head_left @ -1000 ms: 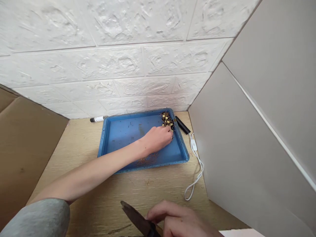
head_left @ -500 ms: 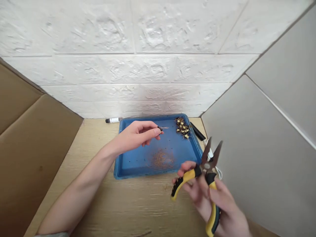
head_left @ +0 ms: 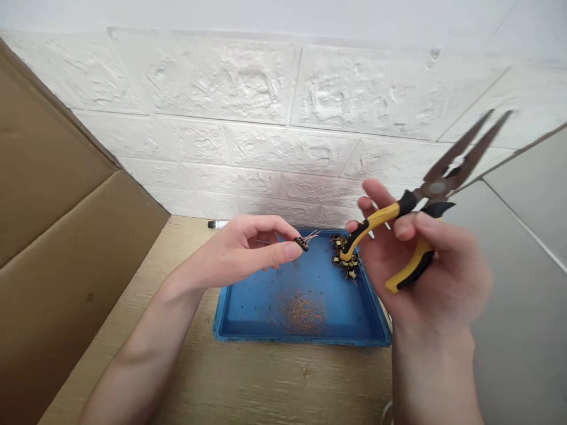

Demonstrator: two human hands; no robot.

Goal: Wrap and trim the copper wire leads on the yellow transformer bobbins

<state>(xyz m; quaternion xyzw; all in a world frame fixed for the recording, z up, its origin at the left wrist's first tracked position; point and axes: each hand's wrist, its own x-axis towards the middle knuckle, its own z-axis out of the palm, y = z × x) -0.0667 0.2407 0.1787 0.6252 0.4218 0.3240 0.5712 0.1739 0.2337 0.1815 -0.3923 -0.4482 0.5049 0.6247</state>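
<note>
Mid-frame, your left hand (head_left: 248, 248) is pinching a small black wire-legged component (head_left: 302, 244), likely light, best held by its body; at right, your half-curled right hand (head_left: 425, 271) is cradling yellow-and-black metal pliers (head_left: 437, 188).

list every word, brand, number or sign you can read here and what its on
No text can be read with certainty.
White label on the black-capped tube behind the tray: dark marks, too small to read.
Yellow-and-black pliers: no legible lettering.
Small black part in the left hand: too small to tell.
</note>
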